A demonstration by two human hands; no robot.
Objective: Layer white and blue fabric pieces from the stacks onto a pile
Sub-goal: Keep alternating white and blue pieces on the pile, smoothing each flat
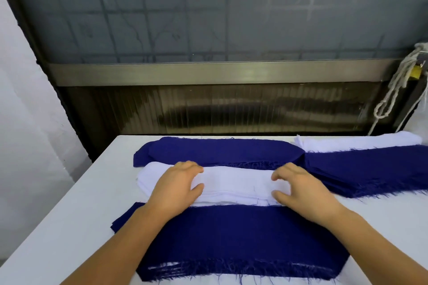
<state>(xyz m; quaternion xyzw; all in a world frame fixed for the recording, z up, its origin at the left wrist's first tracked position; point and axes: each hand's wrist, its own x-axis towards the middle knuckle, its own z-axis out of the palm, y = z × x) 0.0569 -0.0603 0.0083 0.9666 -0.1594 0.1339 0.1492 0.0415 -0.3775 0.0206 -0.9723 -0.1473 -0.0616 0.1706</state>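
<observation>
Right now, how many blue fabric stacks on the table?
3: near blue pile at the front edge, far blue stack behind the white stack, right blue stack. Layers underneath may be hidden.

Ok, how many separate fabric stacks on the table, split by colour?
Blue stacks: 3, the near pile, the far stack, the right stack
White stacks: 2, the middle stack under both hands, the far-right stack
Total: 5
</observation>
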